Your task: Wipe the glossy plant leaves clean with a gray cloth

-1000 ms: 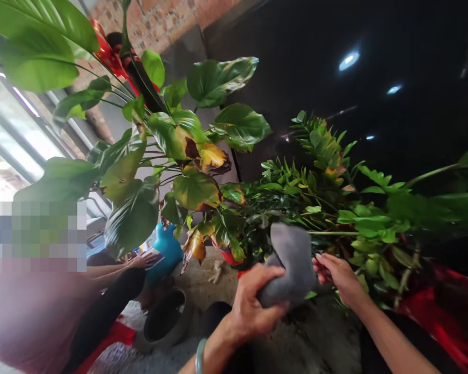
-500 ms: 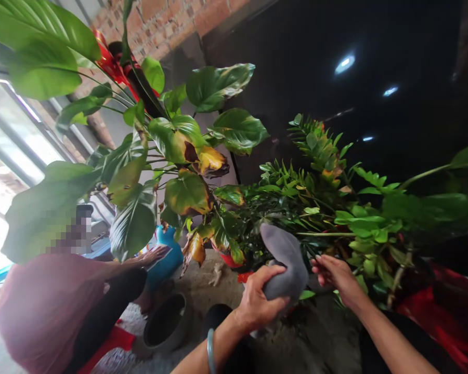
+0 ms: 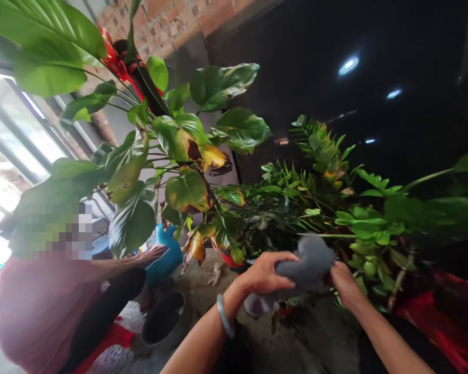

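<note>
My left hand (image 3: 265, 274) is closed on a grey cloth (image 3: 304, 267) and presses it against the foliage of a small-leaved green plant (image 3: 327, 208). A pale bangle sits on that wrist. My right hand (image 3: 345, 283) is under the cloth's right end, fingers curled around a leaf or stem that the cloth mostly hides. Both hands meet low in the plant, just above the ground.
A big-leaved plant (image 3: 175, 150) with yellowed, brown-edged leaves stands to the left. Another person in a pink top (image 3: 35, 306) crouches at the lower left, a hand near a blue object (image 3: 167, 252). A dark round pot (image 3: 164, 319) lies on the concrete floor. Red wrapping (image 3: 444, 322) is at right.
My left hand has carried the grey cloth rightward and flattened it over the leaves, where it meets my right hand. The cloth stood upright before. The view shifted slightly.
</note>
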A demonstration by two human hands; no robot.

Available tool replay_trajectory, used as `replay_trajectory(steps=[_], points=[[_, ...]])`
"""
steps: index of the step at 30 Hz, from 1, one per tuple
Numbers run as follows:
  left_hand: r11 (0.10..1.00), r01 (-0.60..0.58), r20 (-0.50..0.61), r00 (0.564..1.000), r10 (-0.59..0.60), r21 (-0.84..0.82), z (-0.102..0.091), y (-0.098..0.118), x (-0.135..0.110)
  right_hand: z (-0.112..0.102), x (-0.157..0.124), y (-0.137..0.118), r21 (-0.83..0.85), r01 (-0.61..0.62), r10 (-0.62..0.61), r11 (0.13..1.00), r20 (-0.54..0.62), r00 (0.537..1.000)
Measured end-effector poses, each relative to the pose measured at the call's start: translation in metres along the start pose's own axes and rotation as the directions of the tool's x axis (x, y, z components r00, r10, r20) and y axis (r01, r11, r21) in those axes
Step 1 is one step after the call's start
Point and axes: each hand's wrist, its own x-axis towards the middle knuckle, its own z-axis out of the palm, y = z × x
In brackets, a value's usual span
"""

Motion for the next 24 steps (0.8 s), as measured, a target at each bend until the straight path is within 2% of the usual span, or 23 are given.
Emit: replay_trajectory(steps=[1,2,3,5,6,8,9,10,11,12,13,15,16,18,19,20,21,23,24], points=[[1.000,0.010,0.082,0.997,-0.011,0.003,-0.001,0.001,-0.008,-0.001,0.000,0.001,-0.003,-0.004,0.004,1.000,-0.006,1.000],[1.000,0.012,0.108,0.994,-0.010,-0.016,-0.005,0.005,-0.015,-0.002,0.000,0.001,-0.004,-0.008,0.008,1.000,-0.008,1.000],[0.999,0.001,0.083,0.997,0.003,-0.052,-0.010,0.011,-0.019,-0.002,0.000,0.001,-0.002,-0.010,0.010,1.000,-0.006,1.000],[0.989,-0.060,-0.089,0.995,0.047,-0.139,-0.023,0.025,-0.018,-0.001,-0.001,0.000,0.008,-0.011,0.011,1.000,0.005,1.000],[0.980,-0.102,-0.211,0.975,0.065,-0.169,-0.030,0.032,-0.013,0.000,-0.001,-0.001,0.013,-0.012,0.012,1.000,0.010,1.000],[0.966,-0.171,-0.440,0.895,0.069,-0.196,-0.038,0.038,0.001,0.003,-0.002,-0.003,0.018,-0.015,0.015,1.000,0.017,1.000],[0.961,-0.186,-0.518,0.854,0.054,-0.206,-0.039,0.037,0.008,0.004,-0.002,-0.003,0.017,-0.016,0.016,1.000,0.018,1.000],[0.958,-0.186,-0.564,0.825,0.032,-0.218,-0.038,0.033,0.014,0.005,-0.002,-0.003,0.015,-0.016,0.016,1.000,0.017,1.000],[0.959,-0.172,-0.579,0.815,0.010,-0.226,-0.034,0.027,0.018,0.005,-0.002,-0.003,0.013,-0.015,0.014,1.000,0.015,1.000],[0.965,-0.143,-0.562,0.827,-0.006,-0.221,-0.028,0.020,0.019,0.006,-0.002,-0.003,0.010,-0.012,0.012,1.000,0.013,1.000],[0.974,-0.099,-0.511,0.860,-0.019,-0.202,-0.021,0.012,0.016,0.005,-0.002,-0.002,0.006,-0.009,0.009,1.000,0.012,1.000],[0.990,0.018,-0.308,0.949,-0.060,-0.138,-0.009,-0.002,0.001,0.002,-0.001,-0.003,-0.001,0.000,0.000,1.000,0.009,1.000],[0.992,0.068,-0.181,0.980,-0.087,-0.107,-0.005,-0.005,-0.010,0.001,-0.001,-0.003,-0.005,0.005,-0.005,1.000,0.006,1.000],[0.987,0.135,0.035,0.991,-0.133,-0.090,-0.006,-0.004,-0.032,-0.003,-0.001,-0.004,-0.012,0.010,-0.010,1.000,-0.007,1.000],[0.983,0.150,0.094,0.986,-0.140,-0.107,-0.010,0.000,-0.040,-0.004,-0.001,-0.004,-0.014,0.009,-0.009,1.000,-0.013,1.000],[0.980,0.147,0.110,0.985,-0.133,-0.136,-0.016,0.006,-0.046,-0.005,0.000,-0.004,-0.015,0.003,-0.003,1.000,-0.020,1.000],[0.977,0.128,0.079,0.990,-0.116,-0.169,-0.023,0.014,-0.047,-0.005,0.000,-0.004,-0.015,-0.008,0.008,1.000,-0.024,1.000],[0.974,0.038,-0.098,0.993,-0.061,-0.223,-0.037,0.027,-0.039,-0.003,0.000,-0.004,-0.015,-0.034,0.033,0.999,-0.026,0.999],[0.971,-0.019,-0.216,0.976,-0.033,-0.236,-0.042,0.031,-0.030,-0.001,-0.001,-0.004,-0.014,-0.044,0.044,0.999,-0.026,0.999]])
